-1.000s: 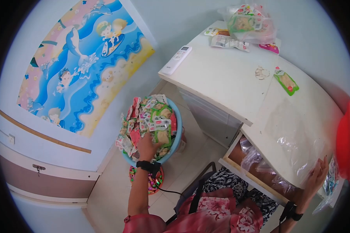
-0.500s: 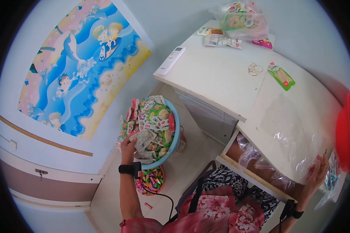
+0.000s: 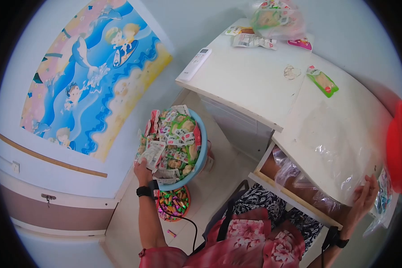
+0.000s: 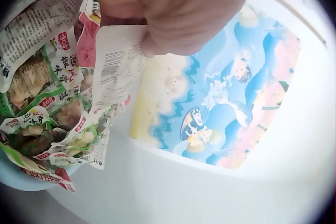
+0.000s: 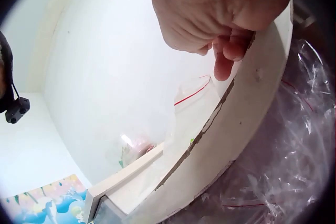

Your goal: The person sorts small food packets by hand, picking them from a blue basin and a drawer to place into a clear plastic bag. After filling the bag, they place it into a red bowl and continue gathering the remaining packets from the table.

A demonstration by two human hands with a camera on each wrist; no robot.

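At the near left side of a blue basin [image 3: 204,149] heaped with snack packets, my left hand [image 3: 142,173] pinches a white-backed snack packet [image 3: 153,152] by its end. The left wrist view shows the barcode on this packet [image 4: 113,74] and the thumb and fingers of the hand [image 4: 173,11] at its top. More green, red and white packets [image 4: 50,103] lie beneath and beside it. My right hand [image 3: 366,194] rests at the desk's curved edge, by a clear zip bag [image 3: 335,165]. The right wrist view shows that bag's red zip line [image 5: 193,98] below the fingers.
An orange-rimmed basket of wrapped candies [image 3: 174,204] stands below the basin. An open drawer [image 3: 295,201] holds clear bags. On the desk [image 3: 250,80] lie a remote control [image 3: 195,64], a green packet [image 3: 322,81] and a filled bag [image 3: 277,20]. A red basin [image 3: 395,149] stands right.
My left hand went from the middle of the heap to its near left side, taking hold of a white-backed packet and drawing it leftward. The right hand stayed at the desk edge.
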